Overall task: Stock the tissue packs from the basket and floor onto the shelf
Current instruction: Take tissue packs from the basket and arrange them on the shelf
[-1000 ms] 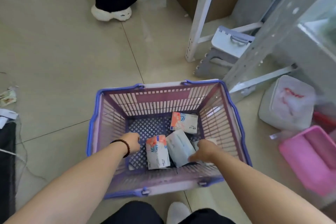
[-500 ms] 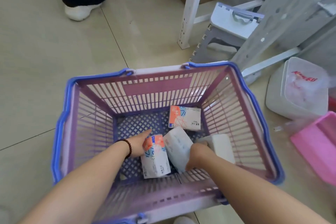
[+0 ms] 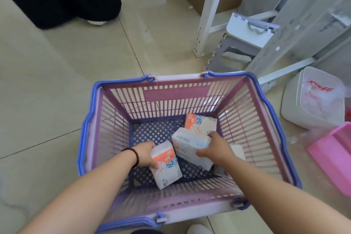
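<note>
Pale glossy floor tiles (image 3: 57,85) fill the head view, with the purple basket (image 3: 281,138) sitting at centre frame and white shelf uprights (image 3: 207,15) rising in the upper right. Your left hand (image 3: 146,155) curls its fingers round the end of an orange-and-white tissue pack (image 3: 167,165) near the lower left of the basket floor. Your right hand (image 3: 214,148) grips a white-and-blue tissue pack (image 3: 190,142) just to the right of it, thumb at the near edge, fingers over the far one. A third pack (image 3: 201,122) lies against the far wall of the basket, and a plain white pack (image 3: 237,153) shows partly under your right wrist. To lift cleanly, I judge you should squeeze each soft pack across its narrow sides rather than its ends, raise both straight up clear of the slatted walls, and keep them apart so they do not snag. At right frame a white tub (image 3: 315,100) and pink tray (image 3: 334,154) sit near the basket; mind them as you turn to the shelf.
</note>
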